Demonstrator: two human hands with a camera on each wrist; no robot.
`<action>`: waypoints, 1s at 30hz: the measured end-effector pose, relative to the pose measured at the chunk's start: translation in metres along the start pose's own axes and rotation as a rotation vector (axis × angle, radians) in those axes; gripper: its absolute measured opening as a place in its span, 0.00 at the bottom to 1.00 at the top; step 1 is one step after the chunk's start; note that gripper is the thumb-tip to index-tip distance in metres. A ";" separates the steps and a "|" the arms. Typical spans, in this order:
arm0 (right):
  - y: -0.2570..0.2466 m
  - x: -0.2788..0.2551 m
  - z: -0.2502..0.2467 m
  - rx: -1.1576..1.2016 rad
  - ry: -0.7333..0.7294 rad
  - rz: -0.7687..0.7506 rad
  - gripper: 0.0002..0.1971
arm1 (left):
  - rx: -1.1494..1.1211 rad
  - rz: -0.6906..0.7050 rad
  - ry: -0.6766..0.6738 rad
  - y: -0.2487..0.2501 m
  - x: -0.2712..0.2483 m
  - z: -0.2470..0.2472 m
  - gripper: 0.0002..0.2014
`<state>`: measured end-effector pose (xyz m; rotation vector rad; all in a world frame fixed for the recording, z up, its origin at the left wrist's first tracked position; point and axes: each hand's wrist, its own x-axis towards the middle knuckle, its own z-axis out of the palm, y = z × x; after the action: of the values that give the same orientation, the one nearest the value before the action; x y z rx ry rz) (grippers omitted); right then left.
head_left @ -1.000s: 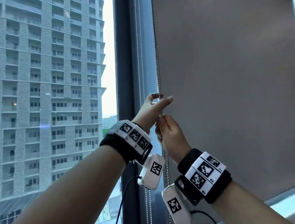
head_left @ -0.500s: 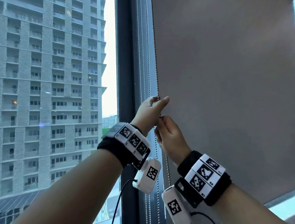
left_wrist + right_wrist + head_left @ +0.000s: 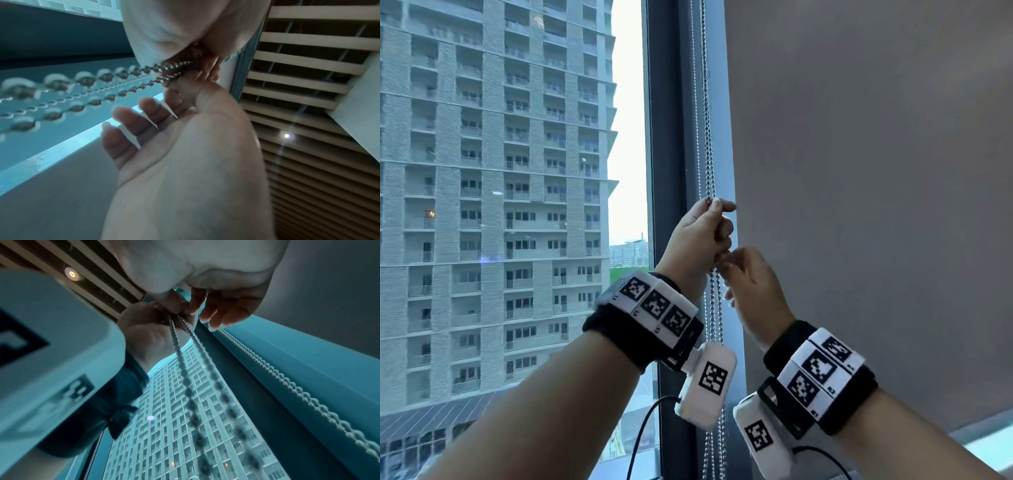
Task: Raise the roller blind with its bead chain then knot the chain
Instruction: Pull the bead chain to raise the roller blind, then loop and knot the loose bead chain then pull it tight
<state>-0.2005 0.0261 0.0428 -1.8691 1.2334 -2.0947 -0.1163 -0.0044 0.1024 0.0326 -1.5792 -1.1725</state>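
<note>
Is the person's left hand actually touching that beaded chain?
Touching. In the head view the left hand pinches the bead chain at its fingertips; the right wrist view shows both strands entering its grip.

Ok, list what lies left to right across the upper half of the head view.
Apartment tower → strip of sky → dark window frame → bead chain → grey roller blind.

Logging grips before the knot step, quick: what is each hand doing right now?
Left hand: fingers curled round the bead chain, gripping it.
Right hand: thumb and forefinger pinch the chain just below; other fingers spread loose.
</note>
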 end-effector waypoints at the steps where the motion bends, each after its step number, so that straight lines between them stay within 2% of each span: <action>1: -0.002 0.000 0.000 -0.004 0.001 -0.001 0.12 | -0.032 -0.015 -0.001 0.001 -0.001 -0.001 0.12; 4: -0.005 0.002 -0.003 0.024 0.042 0.007 0.00 | -0.159 -0.053 0.001 0.003 -0.006 -0.005 0.08; 6: -0.008 0.001 -0.007 0.060 0.077 0.010 0.06 | -0.238 -0.066 0.003 0.002 -0.010 -0.008 0.07; 8: -0.012 0.000 -0.008 0.084 0.102 -0.011 0.06 | -0.268 -0.072 0.004 0.001 -0.014 -0.010 0.10; 11: -0.018 -0.002 -0.006 0.101 0.126 -0.068 0.04 | -0.162 -0.035 -0.022 0.000 -0.023 -0.011 0.12; 15: -0.030 -0.006 -0.004 0.060 0.138 -0.220 0.01 | 0.057 0.035 -0.043 -0.001 -0.037 -0.009 0.13; 18: -0.040 -0.010 -0.008 -0.196 0.202 -0.403 0.05 | 0.104 0.075 -0.044 -0.002 -0.045 -0.009 0.16; 20: -0.047 -0.012 -0.014 -0.438 0.231 -0.579 0.12 | 0.135 0.103 -0.051 -0.004 -0.050 -0.008 0.17; 23: -0.059 -0.012 -0.024 -0.883 0.072 -0.802 0.24 | 0.174 0.081 -0.097 -0.007 -0.059 -0.009 0.16; 25: -0.059 -0.008 -0.029 -1.141 -0.093 -0.897 0.22 | 0.218 0.046 -0.159 -0.010 -0.066 -0.012 0.13; 27: -0.053 -0.005 -0.034 -1.260 -0.200 -0.931 0.19 | 0.280 0.016 -0.231 -0.012 -0.070 -0.017 0.12; 30: -0.053 -0.002 -0.042 -1.307 -0.212 -0.906 0.12 | 0.290 -0.062 -0.281 -0.010 -0.071 -0.026 0.06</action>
<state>-0.2130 0.0838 0.0752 -3.5664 2.2686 -1.0406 -0.0743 0.0137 0.0415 0.1115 -2.0009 -1.0189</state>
